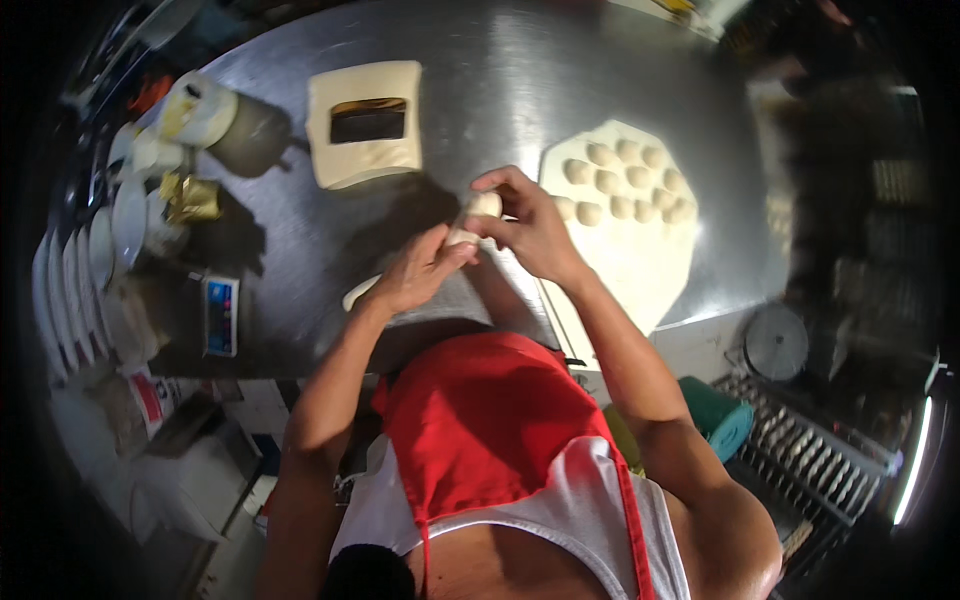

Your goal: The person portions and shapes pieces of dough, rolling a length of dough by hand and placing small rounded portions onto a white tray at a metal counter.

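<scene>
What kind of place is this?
Probably a bakery or a kitchen where dough is made: small dough balls sit on a white board, on a big metal table.

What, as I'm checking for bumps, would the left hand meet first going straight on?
Likely the dough held in the right hand, very close; depth and contact are unclear.

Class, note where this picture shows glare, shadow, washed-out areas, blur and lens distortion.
Head view: a glare streak whitens the steel table; dark shadows lie beside the white container and around the left hand; the pale board looks washed out.
Head view: the far right is blurred; the table's edge bends; the corners fade to black.
</scene>
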### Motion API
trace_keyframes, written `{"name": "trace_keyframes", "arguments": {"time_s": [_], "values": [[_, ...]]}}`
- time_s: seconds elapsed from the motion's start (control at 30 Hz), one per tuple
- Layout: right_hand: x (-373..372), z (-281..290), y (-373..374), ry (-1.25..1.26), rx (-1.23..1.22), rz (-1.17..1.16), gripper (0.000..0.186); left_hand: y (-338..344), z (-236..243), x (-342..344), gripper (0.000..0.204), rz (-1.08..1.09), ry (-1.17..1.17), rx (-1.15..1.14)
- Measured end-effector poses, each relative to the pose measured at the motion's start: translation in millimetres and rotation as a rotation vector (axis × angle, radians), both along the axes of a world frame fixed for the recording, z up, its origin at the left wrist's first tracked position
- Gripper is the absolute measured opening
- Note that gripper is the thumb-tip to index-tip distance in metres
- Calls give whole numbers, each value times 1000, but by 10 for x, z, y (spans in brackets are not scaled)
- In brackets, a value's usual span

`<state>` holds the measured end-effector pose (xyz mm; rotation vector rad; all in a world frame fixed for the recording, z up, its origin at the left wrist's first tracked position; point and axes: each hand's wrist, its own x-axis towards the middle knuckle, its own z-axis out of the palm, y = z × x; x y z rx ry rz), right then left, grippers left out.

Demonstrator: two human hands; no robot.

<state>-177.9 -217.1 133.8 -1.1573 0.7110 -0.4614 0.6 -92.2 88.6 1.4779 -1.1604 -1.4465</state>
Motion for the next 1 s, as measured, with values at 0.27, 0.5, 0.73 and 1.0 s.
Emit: {"name": "trace_keyframes", "arguments": {"time_s": [0.27, 0.5, 0.73, 1.0], "values": [[33, -222, -189, 495, -468, 28, 46, -491, 256, -259, 26, -110, -636, -136], [284, -275, 115, 38, -421, 20, 20, -475, -1101, -160, 30, 95, -519, -369], [-991, -734, -227, 577, -723, -148, 39, -293, -917, -179, 39, -21, -526, 239], [-2227, -1379, -193, 898, -709, -524, 37, 80, -951, -157, 33, 63, -182, 462]]}}
